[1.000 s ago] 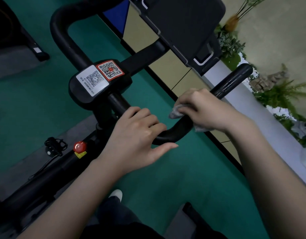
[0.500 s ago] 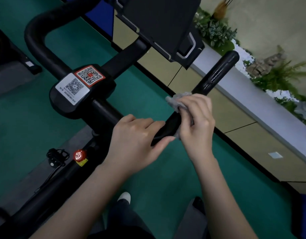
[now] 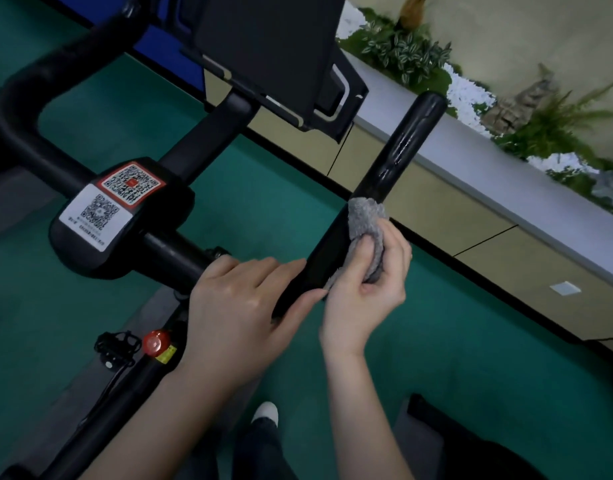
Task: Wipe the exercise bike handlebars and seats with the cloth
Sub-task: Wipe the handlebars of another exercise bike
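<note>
Fingers (image 3: 397, 247) of the right hand (image 3: 364, 299) curl around the cloth (image 3: 365, 216) against the handlebar (image 3: 402, 147); the left hand (image 3: 239, 306) grips the handlebar.

Your view reads dim and slightly soft, glare streaks along the handlebar (image 3: 400, 150), brighter wall (image 3: 526, 26) upper right, wide-angle bending at edges.

- Rt grip (image 3: 400, 150) was bare from cloth (image 3: 365, 220) up to tip: free run.
- Below cloth: left hand (image 3: 242, 306) held grip, blocked it.
- Left of grip: open gap to QR console (image 3: 125, 216).
- Screen holder (image 3: 274, 53) sat near tip, tight gap.
- Right of grip: open air to planter ledge (image 3: 506, 181).
</note>
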Motion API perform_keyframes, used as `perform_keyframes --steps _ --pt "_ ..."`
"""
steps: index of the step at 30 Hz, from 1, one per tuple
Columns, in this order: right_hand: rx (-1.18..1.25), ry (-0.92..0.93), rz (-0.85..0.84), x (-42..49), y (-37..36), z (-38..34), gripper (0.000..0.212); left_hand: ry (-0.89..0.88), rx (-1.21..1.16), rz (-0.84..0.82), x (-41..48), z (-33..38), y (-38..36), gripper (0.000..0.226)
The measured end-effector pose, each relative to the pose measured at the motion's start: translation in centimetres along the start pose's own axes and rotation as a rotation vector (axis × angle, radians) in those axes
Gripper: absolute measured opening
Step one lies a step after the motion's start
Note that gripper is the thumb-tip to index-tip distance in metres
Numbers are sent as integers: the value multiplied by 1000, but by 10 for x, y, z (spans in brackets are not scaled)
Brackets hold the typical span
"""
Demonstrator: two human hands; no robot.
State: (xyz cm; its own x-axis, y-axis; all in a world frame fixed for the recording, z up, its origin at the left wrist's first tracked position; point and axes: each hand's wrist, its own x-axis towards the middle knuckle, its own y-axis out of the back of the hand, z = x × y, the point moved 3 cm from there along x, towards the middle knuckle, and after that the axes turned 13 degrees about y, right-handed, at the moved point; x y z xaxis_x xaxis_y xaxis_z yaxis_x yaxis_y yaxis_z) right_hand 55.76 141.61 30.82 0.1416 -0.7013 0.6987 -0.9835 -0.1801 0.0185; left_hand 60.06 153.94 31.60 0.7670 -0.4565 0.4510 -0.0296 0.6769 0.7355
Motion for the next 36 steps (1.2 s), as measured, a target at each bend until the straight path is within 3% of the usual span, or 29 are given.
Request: perform_keyframes --steps 3,7,9,26,32,36 --pt "18 -158 36 -18 7 -1 20 -5 9 -5 0 1 0 36" --pt "239 -653 227 -29 3 3 22 -1 5 -17 0 1 0 36" --pt "304 -776 270 -25 -3 6 22 1 10 -18 0 1 1 36" --pt "752 -1204 3 -47 15 -15 26 35 39 -145 0 5 6 33" --pt "761 -1243 -8 -33 7 -1 29 57 83 -182 1 6 8 36" --pt "788 -1275 -120 -40 15 -6 29 67 91 -196 2 7 8 36"
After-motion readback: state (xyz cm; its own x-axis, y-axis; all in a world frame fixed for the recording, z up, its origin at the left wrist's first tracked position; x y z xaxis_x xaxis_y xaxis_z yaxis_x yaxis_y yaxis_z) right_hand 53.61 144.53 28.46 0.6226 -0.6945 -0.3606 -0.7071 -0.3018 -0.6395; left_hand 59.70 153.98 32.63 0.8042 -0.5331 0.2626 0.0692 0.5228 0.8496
